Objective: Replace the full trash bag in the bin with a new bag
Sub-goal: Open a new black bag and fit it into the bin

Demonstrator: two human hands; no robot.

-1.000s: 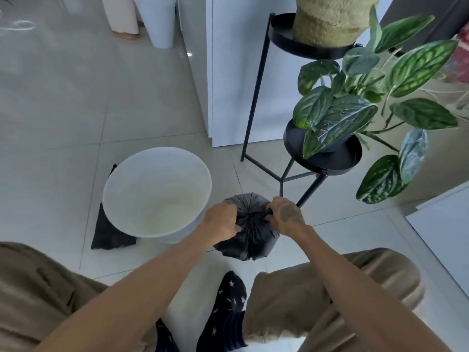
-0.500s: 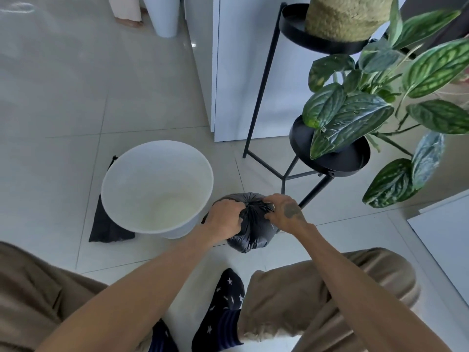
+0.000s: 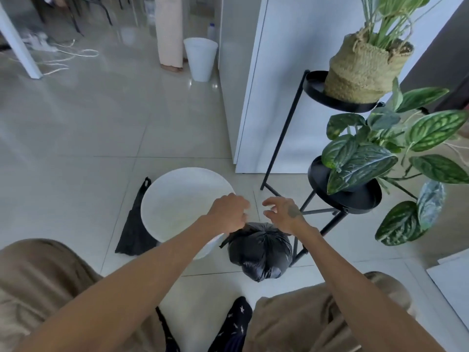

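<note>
Tiles point(image 3: 76, 138) bear bin point(image 3: 162, 189), tied bag point(image 3: 261, 250); left grip point(image 3: 229, 215) clenched, right grip point(image 3: 283, 215) apart.

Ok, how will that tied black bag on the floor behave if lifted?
The tied bag looks soft and wrinkled, so it would probably sag rather than hold shape. Its rounded bottom may let it roll if pushed.

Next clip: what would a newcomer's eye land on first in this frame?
The knotted black trash bag sits on the floor tiles at centre, with the left hand and right hand poised just above it, the right one loose-fingered and empty. Just left of it stands the white bin, unlined, with a flat black bag on the floor at its left. A leafy plant on a black stand fills the right.
</note>
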